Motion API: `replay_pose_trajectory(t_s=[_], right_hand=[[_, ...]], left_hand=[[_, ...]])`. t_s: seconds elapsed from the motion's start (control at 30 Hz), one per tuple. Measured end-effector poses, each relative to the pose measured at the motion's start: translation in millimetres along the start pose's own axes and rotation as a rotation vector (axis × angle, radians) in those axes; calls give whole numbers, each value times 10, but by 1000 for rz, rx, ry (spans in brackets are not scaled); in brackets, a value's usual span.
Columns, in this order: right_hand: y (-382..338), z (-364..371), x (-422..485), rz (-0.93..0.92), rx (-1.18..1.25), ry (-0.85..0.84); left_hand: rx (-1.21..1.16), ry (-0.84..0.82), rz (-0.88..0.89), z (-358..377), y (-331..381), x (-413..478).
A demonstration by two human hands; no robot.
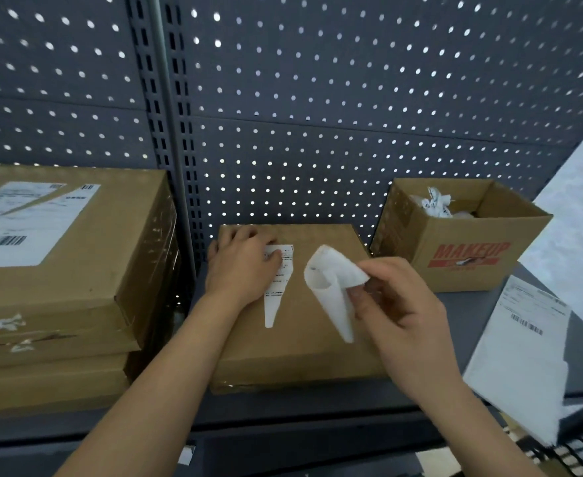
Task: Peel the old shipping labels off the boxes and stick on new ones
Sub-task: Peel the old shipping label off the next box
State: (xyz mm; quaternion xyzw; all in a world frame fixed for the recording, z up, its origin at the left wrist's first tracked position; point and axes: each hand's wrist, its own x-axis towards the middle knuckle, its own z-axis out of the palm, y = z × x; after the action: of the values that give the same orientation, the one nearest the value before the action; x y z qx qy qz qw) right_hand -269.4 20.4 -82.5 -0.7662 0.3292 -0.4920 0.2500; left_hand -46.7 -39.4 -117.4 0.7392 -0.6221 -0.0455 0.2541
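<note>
A flat cardboard box (304, 346) lies on the grey shelf in front of me. A torn remnant of the old label (278, 287) still sticks to its top left part. My left hand (240, 266) presses flat on the box's far left corner, its fingers over the remnant's upper end. My right hand (400, 311) hovers over the box's right side and pinches a curled white piece of peeled label (331, 284), which is off the box.
A stack of flat boxes (59, 287) with a shipping label on top stands at the left. An open "MAKEUP" box (462, 242) holding crumpled label scraps sits at the back right. A sheet of new labels (524, 349) lies at the right. A pegboard wall rises behind.
</note>
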Motion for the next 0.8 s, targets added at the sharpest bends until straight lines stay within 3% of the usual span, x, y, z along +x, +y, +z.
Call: replay_pose_trajectory(t_s=[0.1,0.4,0.8], right_hand=[[15,-85,79,174,88,-5],[105,-24,381,469,305,-53],[499,316,930,368,20,-120]], left_hand=[[12,5,2,4,13,-4],[-25,3,-17,-18,29,-5],[-72,16,-39,-38,8,12]])
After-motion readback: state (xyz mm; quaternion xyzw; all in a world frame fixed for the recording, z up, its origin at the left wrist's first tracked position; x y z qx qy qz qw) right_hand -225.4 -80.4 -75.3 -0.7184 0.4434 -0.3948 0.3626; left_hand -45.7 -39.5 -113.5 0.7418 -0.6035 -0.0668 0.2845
